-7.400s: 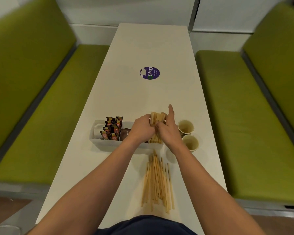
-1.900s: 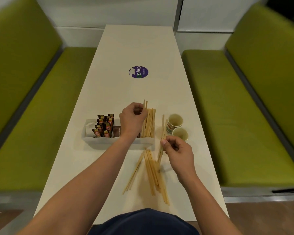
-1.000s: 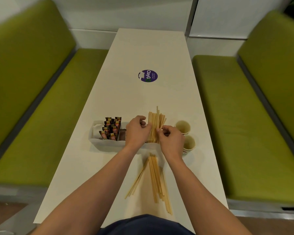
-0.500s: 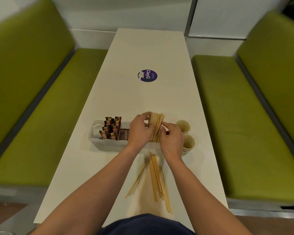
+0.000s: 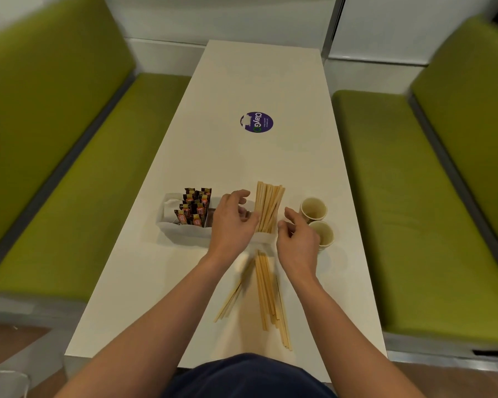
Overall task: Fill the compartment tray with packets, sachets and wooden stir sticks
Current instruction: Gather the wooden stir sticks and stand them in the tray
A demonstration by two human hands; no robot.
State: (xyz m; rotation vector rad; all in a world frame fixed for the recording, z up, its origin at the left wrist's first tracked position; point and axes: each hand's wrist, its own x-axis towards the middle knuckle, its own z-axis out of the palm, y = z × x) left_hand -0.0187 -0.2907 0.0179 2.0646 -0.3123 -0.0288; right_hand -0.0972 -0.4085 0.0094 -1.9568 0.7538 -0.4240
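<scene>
Flanking the pale wooden stir sticks [image 5: 268, 211] standing at the right end of the white compartment tray [image 5: 184, 234], the left hand [image 5: 233, 225] and right hand [image 5: 297, 242] hang loosely curled, gripping nothing; next, probably, gathering the loose sticks [image 5: 263, 297] lying nearer.

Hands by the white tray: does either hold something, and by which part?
Nothing is held. The left hand and right hand flank the pale wooden stir sticks in the white compartment tray, fingers loosely curled.
</scene>
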